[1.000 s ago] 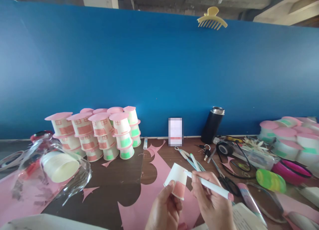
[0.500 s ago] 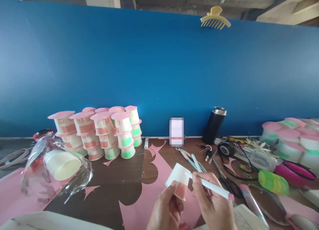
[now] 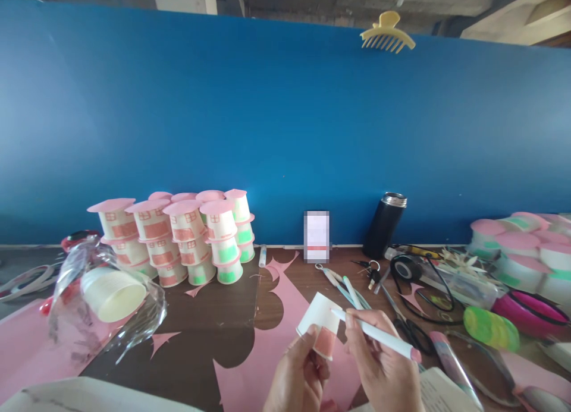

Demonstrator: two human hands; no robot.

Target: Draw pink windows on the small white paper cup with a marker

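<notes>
My left hand [image 3: 298, 376] is closed around a small white paper cup [image 3: 317, 317] turned bottom-up, with a pink rectangle stuck on its side. My right hand [image 3: 381, 373] grips a white pen with a pink end [image 3: 379, 336]; its tip touches the cup's upper right edge. Both hands hover low over the pink paper sheet [image 3: 267, 364] on the brown table.
Stacked decorated cups with pink lids [image 3: 178, 236] stand at the back left, more [image 3: 521, 242] at the right. A plastic sleeve of plain cups [image 3: 111, 293] lies left. A black flask [image 3: 383, 225], keys, scissors [image 3: 404, 326], tape [image 3: 401, 268] and a green disc [image 3: 491, 327] crowd the right.
Almost nothing differs: the view has shifted slightly and the cup and pen stay together in my hands.
</notes>
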